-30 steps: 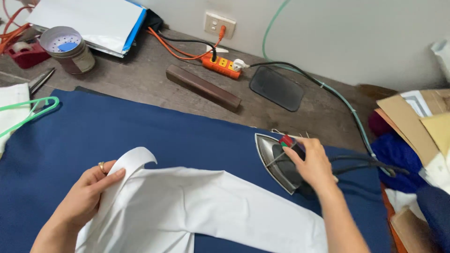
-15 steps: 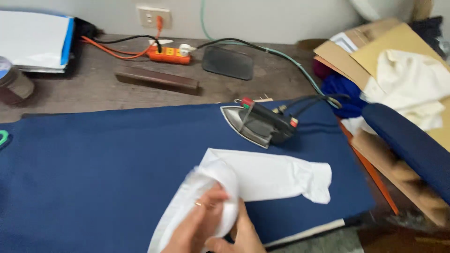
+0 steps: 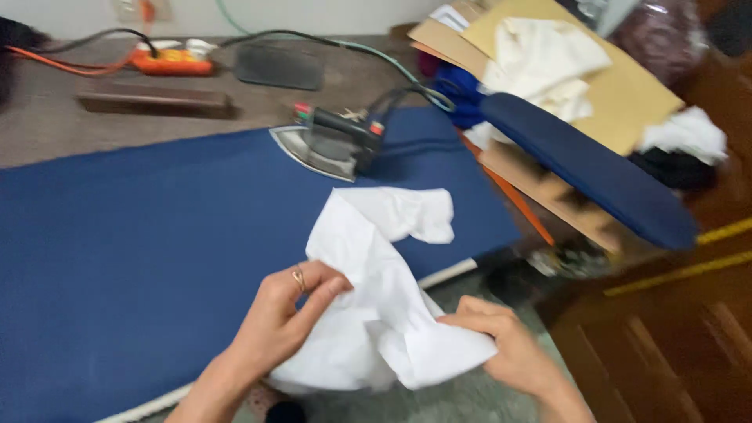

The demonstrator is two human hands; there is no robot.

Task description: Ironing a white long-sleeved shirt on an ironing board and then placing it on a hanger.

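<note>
Both hands hold a white cloth piece [image 3: 384, 313] at the near edge of the blue padded ironing surface [image 3: 141, 258]. The left hand [image 3: 286, 313], a ring on one finger, has its grip pinched on the cloth's upper fold; the right hand [image 3: 501, 341] has its grip clenched on the lower right corner. The cloth is bunched, so its true shape cannot be made out, and its lower part hangs past the pad's edge, hiding what lies below. Both forearms are cut off by the bottom of the view.

Beyond the cloth, an electric iron [image 3: 333, 145] rests on the pad, well apart from the hands. To the right a blue sleeve board [image 3: 587, 168] slants over cardboard [image 3: 627, 94] and white fabric [image 3: 548, 55]. An orange power strip [image 3: 171, 63] lies on the counter [image 3: 47, 117] behind, blurred and partly cut off.
</note>
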